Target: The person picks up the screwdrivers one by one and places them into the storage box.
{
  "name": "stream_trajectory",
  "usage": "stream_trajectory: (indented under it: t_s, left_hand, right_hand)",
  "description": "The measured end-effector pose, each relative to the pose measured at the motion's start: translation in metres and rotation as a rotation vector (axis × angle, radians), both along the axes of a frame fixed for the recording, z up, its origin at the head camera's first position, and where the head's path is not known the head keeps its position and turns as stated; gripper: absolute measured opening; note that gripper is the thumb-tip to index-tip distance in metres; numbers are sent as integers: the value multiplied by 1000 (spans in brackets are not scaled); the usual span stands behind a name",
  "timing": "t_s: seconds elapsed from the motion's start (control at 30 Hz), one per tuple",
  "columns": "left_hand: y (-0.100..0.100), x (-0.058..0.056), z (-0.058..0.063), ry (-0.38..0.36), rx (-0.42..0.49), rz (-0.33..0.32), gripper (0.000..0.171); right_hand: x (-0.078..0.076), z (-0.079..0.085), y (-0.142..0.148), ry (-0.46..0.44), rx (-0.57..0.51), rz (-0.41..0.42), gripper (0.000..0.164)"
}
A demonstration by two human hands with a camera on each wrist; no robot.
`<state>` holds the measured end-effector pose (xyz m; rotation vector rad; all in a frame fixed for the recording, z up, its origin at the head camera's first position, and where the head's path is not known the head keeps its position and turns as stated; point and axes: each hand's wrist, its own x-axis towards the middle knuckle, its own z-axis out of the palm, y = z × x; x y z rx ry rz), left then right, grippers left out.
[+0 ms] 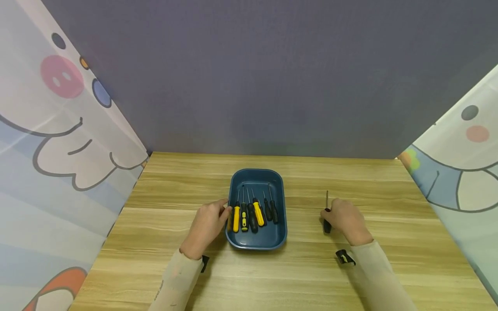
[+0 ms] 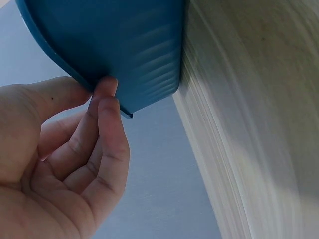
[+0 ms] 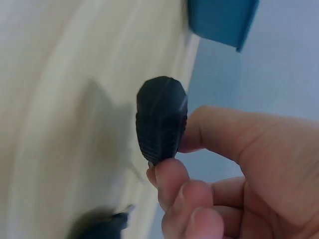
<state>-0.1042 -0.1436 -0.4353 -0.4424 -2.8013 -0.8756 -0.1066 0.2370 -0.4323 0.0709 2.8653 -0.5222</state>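
Note:
My left hand (image 1: 208, 224) pinches the left rim of a blue tray (image 1: 268, 239) between thumb and fingers; the left wrist view shows the tray's ribbed outer wall (image 2: 129, 55) beside those fingertips. Several screwdrivers lie side by side in the tray, shafts pointing away from me: some yellow, like the leftmost clear one (image 1: 236, 219), others black (image 1: 252, 218). To the tray's right, my right hand (image 1: 347, 219) holds a small black-handled screwdriver (image 1: 327, 225) by thumb and fingertips, its thin shaft pointing away. Its ridged handle end (image 3: 162, 117) faces the right wrist camera.
The wooden table (image 1: 303, 276) ends at a grey partition (image 1: 272, 86) behind. Cartoon-printed curtains (image 1: 58, 164) hang at both sides. A blurred dark item with a short pale tip (image 3: 107, 226) appears at the right wrist view's lower edge; its kind cannot be told.

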Motion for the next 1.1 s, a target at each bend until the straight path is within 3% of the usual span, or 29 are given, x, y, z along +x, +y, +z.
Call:
stream_trajectory:
  t_s: [0.3, 0.63, 0.9, 1.1]
  left_hand:
    - [0, 0, 1, -4, -6, 3, 29]
    - [1, 1, 2, -11, -8, 11, 29]
    - [1, 1, 0, -6, -4, 6, 29]
    - [2, 1, 1, -3, 4, 10, 28]
  right_hand:
    - [-5, 27, -21, 21, -33, 93, 47]
    - [-21, 58, -68, 38, -42, 169, 49]
    - [-33, 64, -108, 113, -26, 267, 49]
    - [-45, 62, -138, 52, -40, 307, 48]
